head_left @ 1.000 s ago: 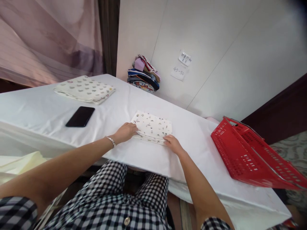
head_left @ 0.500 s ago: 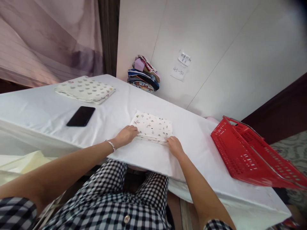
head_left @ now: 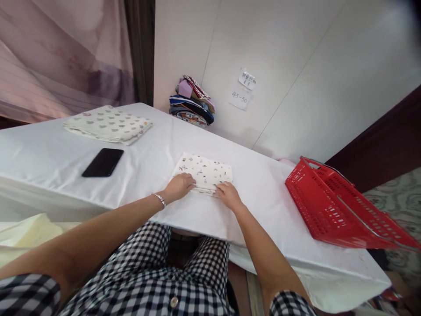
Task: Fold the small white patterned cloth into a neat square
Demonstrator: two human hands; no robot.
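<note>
We've got both hands, left hand [head_left: 179, 186] and right hand [head_left: 228, 195], flat on the folded cloth's [head_left: 204, 171] near edge; it looks soft and floppy, so gripping the corners seems best.

Table: white cloth [head_left: 59, 153] covers it, draping over the near edge.
Phone: a black phone [head_left: 103, 162] lies flat, face up, on the left.
Far left: a folded patterned fabric [head_left: 108, 124] rests near the back edge.
Corner: a pile of colourful fabrics [head_left: 191, 102] sits against the wall.
Wall: two paper notes [head_left: 243, 90], one reading "45-50".
Right: a red plastic basket [head_left: 332, 206] lies tilted on the table.
</note>
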